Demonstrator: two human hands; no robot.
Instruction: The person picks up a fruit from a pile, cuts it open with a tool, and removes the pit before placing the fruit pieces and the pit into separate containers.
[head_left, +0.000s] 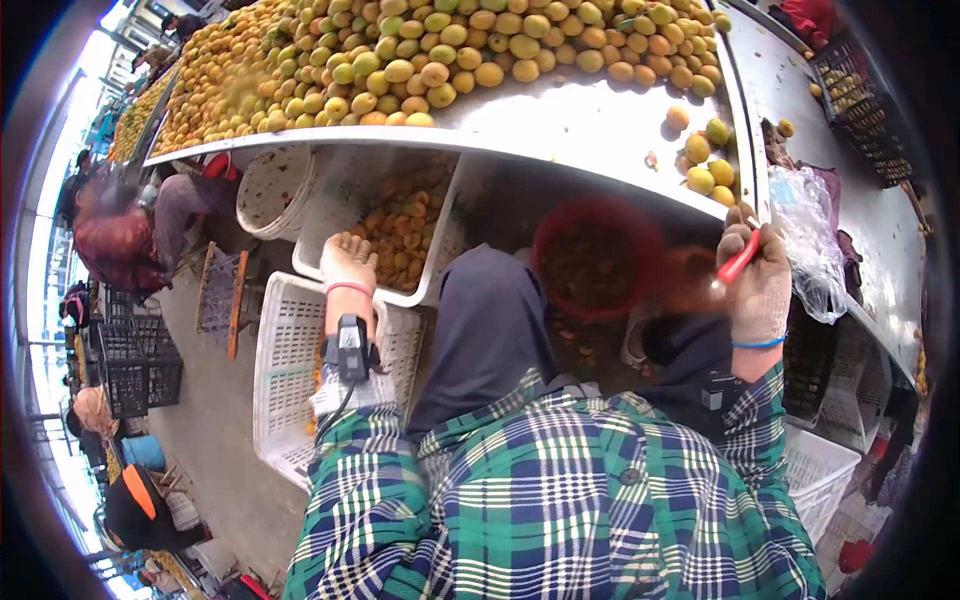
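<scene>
My gloved left hand [348, 262] reaches over the near left rim of a white crate [446, 236] of cut orange fruit pieces [402, 228]. Its fingers look slightly apart, and I see nothing held in them. My right hand [757, 285], in a dirty glove, is closed around a small knife with a red handle [738, 258], by the right end of the metal table [580, 125]. The blade is hard to make out. Several loose yellow-orange fruits [709, 170], which look like apricots, lie on the table just beyond that hand.
A large pile of whole fruit [440, 55] covers the table's far part. Below the table stands a red basin [590, 258] with dark contents. A white basket [283, 375] is left of my knee, a white bucket [275, 190] farther left. Clear plastic bags [808, 235] lie at right.
</scene>
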